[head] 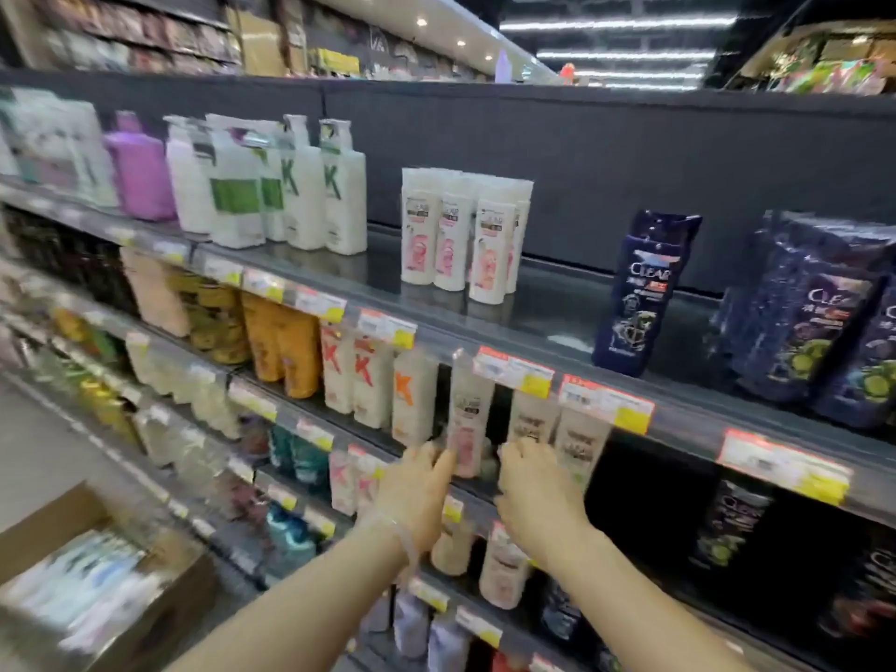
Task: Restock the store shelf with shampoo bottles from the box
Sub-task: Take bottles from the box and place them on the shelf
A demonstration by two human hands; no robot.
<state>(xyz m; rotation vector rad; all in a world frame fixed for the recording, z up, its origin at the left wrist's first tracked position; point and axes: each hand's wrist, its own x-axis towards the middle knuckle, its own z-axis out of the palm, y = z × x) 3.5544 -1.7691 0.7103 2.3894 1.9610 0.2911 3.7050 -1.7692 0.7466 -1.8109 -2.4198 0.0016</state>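
Shampoo bottle (468, 414), white with a pink label, stood upright on the second shelf (485, 489), between the white orange-K bottles (412, 397) to its left and beige bottles (579, 446) to its right. We saw the left hand (414, 492) at its lower left side, fingers pressed together and touching the base; motion blur kept us from telling whether they actually gripped it. Right hand (536, 492) sat just right of the bottle, fingers curled at the shelf edge, apparently not on the bottle; what they touched we could not tell. Both forearms reached in from the bottom of frame. On the shelf above, a cluster of matching white-pink bottles (463, 237) stood near the middle, a dark blue Clear bottle (640, 293) well right of them. Yellow-red price tags (606, 402) lined the shelf edges. Cardboard box (160, 608) sat at lower left, well apart from both hands, blurred pale bottles (82, 586) inside.
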